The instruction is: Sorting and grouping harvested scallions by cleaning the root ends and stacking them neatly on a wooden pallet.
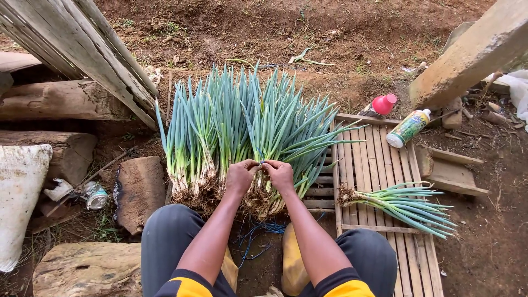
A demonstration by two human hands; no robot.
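Your knees frame the bottom of the frame, and just above them both hands meet at centre: left hand (240, 176) and right hand (280, 174), fingers pinched together on a thin blue string (262, 163) around the green onion bunch (269, 132). Keep the string low near the roots (258, 202), and pull evenly so stalks don't bruise.

Green scallions (247, 126), pink cap (384, 103), yellow boots (294, 264), blue string (253, 236).
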